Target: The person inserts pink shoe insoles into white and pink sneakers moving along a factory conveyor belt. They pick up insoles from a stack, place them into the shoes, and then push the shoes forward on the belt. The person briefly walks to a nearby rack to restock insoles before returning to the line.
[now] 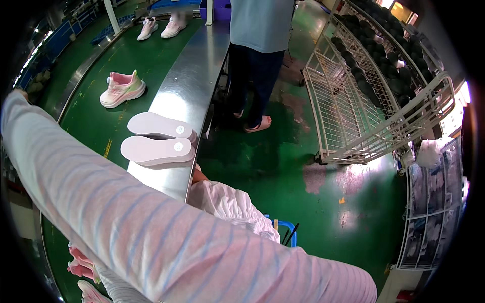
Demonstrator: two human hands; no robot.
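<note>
My right arm, in a pale sleeve with blue stripes, stretches across from the lower right to the far left. Only a small part of my right hand (pixel 20 94) shows at the dark left rim; its fingers cannot be made out. Part of another striped sleeve (pixel 124 285) lies below it, and my left hand is out of sight. Two pale lilac-grey insoles (pixel 157 150) with round white stickers lie side by side on the metal ledge (pixel 189 83), beyond my right forearm. A pink and white sneaker (pixel 123 90) stands on the green conveyor belt (pixel 93 134).
More sneakers (pixel 173 26) stand farther up the belt; pink shoes (pixel 83 265) show at lower left. A person (pixel 260 55) stands beside the ledge. A wire rack cart (pixel 348 116) holds dark items at right. White gathered cloth (pixel 227 204) hangs by the ledge near a blue-rimmed container (pixel 290 233).
</note>
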